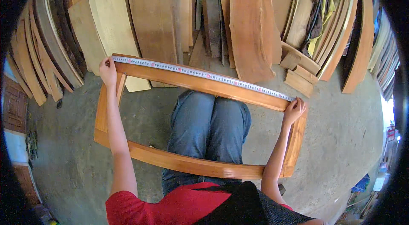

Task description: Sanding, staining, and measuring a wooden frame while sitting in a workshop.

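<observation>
A varnished wooden frame [191, 162], rectangular with an open middle, lies across my lap. Along its far rail stretches a white measuring tape [194, 72] with dark markings, running from corner to corner. At the far left corner my left hand [108, 70] pinches the tape's end against the wood, fingers closed. My right hand [295, 111] is closed on the tape's other end at the far right corner, lower in the view. The tape lies straight along the rail between both hands. My fingers partly cover both tape ends.
Many wooden boards [251, 24] lean upright along the far side. Small wood blocks [300, 81] rest on the concrete floor [341, 127] at the far right. Dark and yellow cloth [319, 16] hangs among the boards. A carved wooden panel [16, 103] stands at the left edge.
</observation>
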The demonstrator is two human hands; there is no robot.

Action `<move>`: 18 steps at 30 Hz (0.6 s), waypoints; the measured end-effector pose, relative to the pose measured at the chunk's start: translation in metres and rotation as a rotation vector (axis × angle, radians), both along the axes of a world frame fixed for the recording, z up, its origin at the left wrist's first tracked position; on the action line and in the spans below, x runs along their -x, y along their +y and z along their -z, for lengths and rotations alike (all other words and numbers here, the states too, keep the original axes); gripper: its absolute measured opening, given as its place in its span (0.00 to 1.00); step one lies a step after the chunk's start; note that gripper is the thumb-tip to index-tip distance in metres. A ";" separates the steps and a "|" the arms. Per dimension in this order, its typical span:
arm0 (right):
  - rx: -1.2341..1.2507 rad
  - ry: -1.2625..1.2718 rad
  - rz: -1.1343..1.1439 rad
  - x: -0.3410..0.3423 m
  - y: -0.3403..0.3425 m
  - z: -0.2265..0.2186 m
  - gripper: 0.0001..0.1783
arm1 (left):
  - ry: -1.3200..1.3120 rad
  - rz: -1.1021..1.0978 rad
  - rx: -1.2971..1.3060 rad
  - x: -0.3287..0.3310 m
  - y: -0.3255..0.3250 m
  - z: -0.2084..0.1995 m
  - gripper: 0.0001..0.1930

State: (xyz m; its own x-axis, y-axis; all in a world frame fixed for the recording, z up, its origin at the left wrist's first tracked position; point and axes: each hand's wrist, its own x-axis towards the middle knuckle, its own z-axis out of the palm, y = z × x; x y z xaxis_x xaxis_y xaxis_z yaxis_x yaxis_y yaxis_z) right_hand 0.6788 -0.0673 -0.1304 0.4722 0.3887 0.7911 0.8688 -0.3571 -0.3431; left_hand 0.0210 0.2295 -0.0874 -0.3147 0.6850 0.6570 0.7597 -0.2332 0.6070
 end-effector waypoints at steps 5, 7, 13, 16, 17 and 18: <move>-0.004 -0.053 -0.006 -0.002 0.001 0.000 0.07 | 0.011 -0.023 0.020 -0.001 -0.002 -0.002 0.16; -0.009 -0.083 -0.009 -0.001 0.000 -0.002 0.07 | 0.020 -0.036 0.015 -0.005 -0.005 -0.006 0.16; -0.091 -0.035 -0.047 0.005 -0.001 -0.005 0.06 | -0.060 -0.172 -0.030 -0.005 -0.010 -0.011 0.18; -0.143 0.088 -0.041 0.009 -0.003 -0.009 0.06 | -0.085 -0.207 -0.006 -0.008 -0.013 -0.015 0.20; -0.171 0.112 -0.050 0.011 -0.005 -0.011 0.06 | -0.099 -0.216 0.004 -0.011 -0.015 -0.016 0.21; -0.201 0.138 -0.063 0.013 -0.005 -0.014 0.06 | -0.099 -0.218 0.003 -0.009 -0.015 -0.015 0.21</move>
State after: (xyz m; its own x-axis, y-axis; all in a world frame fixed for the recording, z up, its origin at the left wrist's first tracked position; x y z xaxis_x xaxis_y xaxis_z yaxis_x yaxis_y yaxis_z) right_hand 0.6661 -0.0722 -0.1168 0.5612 0.2615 0.7853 0.8270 -0.2165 -0.5189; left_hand 0.0296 0.2147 -0.0727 -0.5185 0.5956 0.6136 0.7285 -0.0681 0.6816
